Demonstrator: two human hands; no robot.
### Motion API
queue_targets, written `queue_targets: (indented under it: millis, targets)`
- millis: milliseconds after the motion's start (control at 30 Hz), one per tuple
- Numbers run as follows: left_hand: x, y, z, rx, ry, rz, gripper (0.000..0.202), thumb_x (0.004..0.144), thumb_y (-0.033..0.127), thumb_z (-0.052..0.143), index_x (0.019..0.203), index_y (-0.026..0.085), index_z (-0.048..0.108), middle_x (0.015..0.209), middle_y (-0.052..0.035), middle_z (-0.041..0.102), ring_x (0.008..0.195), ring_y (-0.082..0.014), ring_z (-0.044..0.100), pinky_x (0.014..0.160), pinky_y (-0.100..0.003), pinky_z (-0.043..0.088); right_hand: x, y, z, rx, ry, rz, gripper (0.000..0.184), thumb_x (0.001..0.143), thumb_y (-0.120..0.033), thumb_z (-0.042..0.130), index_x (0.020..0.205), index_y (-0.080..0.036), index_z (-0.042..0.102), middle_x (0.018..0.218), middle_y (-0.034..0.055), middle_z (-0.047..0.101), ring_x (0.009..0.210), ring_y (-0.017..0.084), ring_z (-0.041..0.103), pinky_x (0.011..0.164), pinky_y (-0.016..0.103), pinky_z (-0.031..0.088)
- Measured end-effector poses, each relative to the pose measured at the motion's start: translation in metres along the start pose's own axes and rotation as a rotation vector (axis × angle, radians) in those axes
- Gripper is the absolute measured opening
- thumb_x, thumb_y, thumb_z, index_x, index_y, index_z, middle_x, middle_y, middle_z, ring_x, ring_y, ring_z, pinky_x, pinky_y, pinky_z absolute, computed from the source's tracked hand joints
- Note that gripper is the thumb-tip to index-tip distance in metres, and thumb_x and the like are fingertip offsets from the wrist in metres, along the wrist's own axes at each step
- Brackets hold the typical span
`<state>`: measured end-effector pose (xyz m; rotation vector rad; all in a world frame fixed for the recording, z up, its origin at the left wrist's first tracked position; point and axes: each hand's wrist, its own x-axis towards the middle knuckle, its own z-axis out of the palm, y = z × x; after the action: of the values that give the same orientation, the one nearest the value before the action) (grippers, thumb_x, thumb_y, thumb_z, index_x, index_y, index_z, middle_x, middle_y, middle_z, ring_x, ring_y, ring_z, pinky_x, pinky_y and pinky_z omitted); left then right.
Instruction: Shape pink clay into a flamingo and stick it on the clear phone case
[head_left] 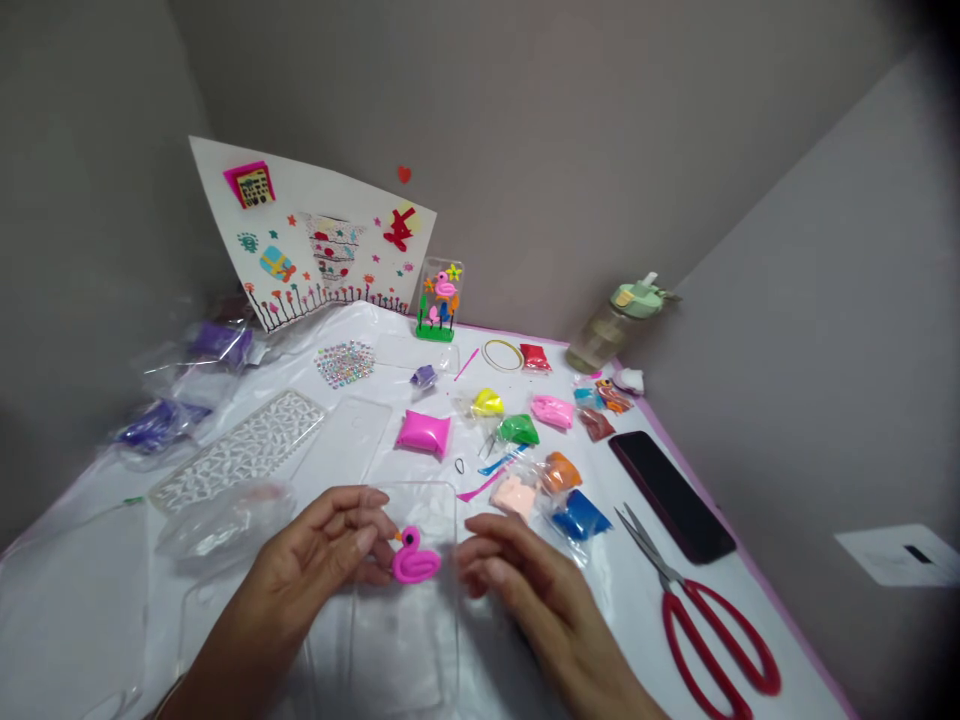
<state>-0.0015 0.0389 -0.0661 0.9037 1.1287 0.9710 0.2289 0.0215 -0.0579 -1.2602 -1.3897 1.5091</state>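
Observation:
A small pink clay flamingo (413,562) lies on a clear phone case (409,640) at the near middle of the table. My left hand (328,548) rests at the case's left edge, fingers curled, fingertips touching the flamingo's left side. My right hand (525,583) sits at the case's right edge, fingers bent and close together, just right of the flamingo and apart from it. Whether either hand pinches anything is hard to make out.
Small bags of coloured clay (424,432) lie scattered in the middle. Red scissors (705,615) and a dark phone (671,495) lie at the right. A decorated sheet (315,240), a decorated case (440,300) and a bottle (615,325) stand at the back.

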Motion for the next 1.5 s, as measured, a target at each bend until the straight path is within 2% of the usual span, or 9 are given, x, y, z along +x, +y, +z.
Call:
queue_targets:
  millis: [167,300,500,633,800,900,1033,1267,1500]
  targets:
    - [0.003,-0.006,-0.005,0.019,0.008,-0.019,0.029,0.095,0.039,0.061,0.119,0.023,0.055,0.099,-0.0029,0.074,0.094,-0.0194,0.071,0.081,-0.026,0.060,-0.003,-0.016,-0.034,-0.420,0.195,-0.179,0.024,0.100,-0.042,0.052,0.105,-0.025,0.069,0.102,0.0055,0.072,0.095,0.021,0.068,0.087,0.033,0.052]
    - [0.005,-0.011,-0.005,0.009,-0.003,-0.028,0.026,0.097,0.036,0.059,0.118,0.022,0.054,0.100,-0.0026,0.073,0.095,-0.0185,0.072,0.085,-0.025,0.059,-0.012,-0.021,-0.054,-0.740,0.040,-0.152,0.022,0.098,-0.041,0.057,0.114,-0.029,0.066,0.117,0.0054,0.070,0.105,0.024,0.066,0.089,0.035,0.054]
    - [0.007,-0.010,-0.003,0.010,0.006,-0.035,0.026,0.096,0.037,0.061,0.116,0.021,0.055,0.100,-0.0041,0.073,0.102,-0.0207,0.071,0.088,-0.026,0.059,-0.022,-0.003,-0.054,-0.925,-0.257,-0.197,0.081,0.073,-0.027,0.086,0.144,-0.033,0.049,0.148,0.0095,0.051,0.132,0.033,0.053,0.109,0.044,0.047]
    - [0.007,-0.011,-0.004,-0.018,0.006,-0.048,0.025,0.096,0.036,0.061,0.116,0.021,0.056,0.100,-0.0036,0.073,0.101,-0.0204,0.071,0.089,-0.027,0.059,-0.015,0.008,-0.051,-1.028,-0.236,-0.189,0.080,0.075,0.001,0.065,0.146,-0.031,0.046,0.147,0.0124,0.052,0.130,0.033,0.055,0.103,0.049,0.052]
    - [0.007,-0.012,-0.003,-0.056,-0.007,-0.036,0.027,0.094,0.039,0.064,0.114,0.022,0.059,0.099,-0.0040,0.074,0.098,-0.0210,0.072,0.087,-0.028,0.060,-0.008,0.009,-0.055,-1.135,-0.103,-0.290,0.071,0.083,0.000,0.051,0.148,-0.029,0.043,0.150,0.0123,0.048,0.136,0.031,0.048,0.109,0.056,0.045]
    - [0.006,-0.012,-0.002,-0.061,-0.010,-0.032,0.028,0.093,0.040,0.066,0.113,0.022,0.061,0.099,-0.0041,0.074,0.099,-0.0220,0.072,0.088,-0.029,0.060,-0.008,0.007,-0.048,-1.058,-0.074,-0.364,0.056,0.091,-0.013,0.057,0.144,-0.027,0.048,0.148,0.0125,0.050,0.135,0.031,0.048,0.110,0.055,0.044]
    - [0.003,-0.010,0.001,-0.062,-0.022,-0.037,0.028,0.092,0.041,0.066,0.112,0.023,0.060,0.099,-0.0032,0.074,0.098,-0.0217,0.072,0.087,-0.029,0.060,-0.011,0.010,-0.026,-0.735,-0.052,-0.133,0.047,0.094,-0.035,0.064,0.139,-0.029,0.053,0.132,0.0106,0.063,0.116,0.026,0.061,0.103,0.047,0.050]
    - [0.002,-0.013,-0.001,-0.066,-0.082,-0.026,0.026,0.094,0.041,0.064,0.112,0.023,0.059,0.099,-0.0037,0.075,0.097,-0.0203,0.072,0.088,-0.029,0.059,0.005,0.018,0.008,0.131,-0.247,0.111,0.031,0.089,-0.044,0.069,0.103,-0.016,0.066,0.086,0.0049,0.070,0.062,0.009,0.056,0.059,0.021,0.045]
    - [0.005,-0.015,-0.002,0.009,-0.126,-0.051,0.030,0.085,0.038,0.073,0.108,0.022,0.061,0.099,-0.0063,0.073,0.090,-0.0221,0.074,0.083,-0.032,0.058,0.016,0.009,0.001,0.201,-0.075,0.114,0.037,0.081,-0.046,0.078,0.094,-0.013,0.065,0.076,0.0034,0.068,0.056,0.008,0.052,0.057,0.022,0.039]
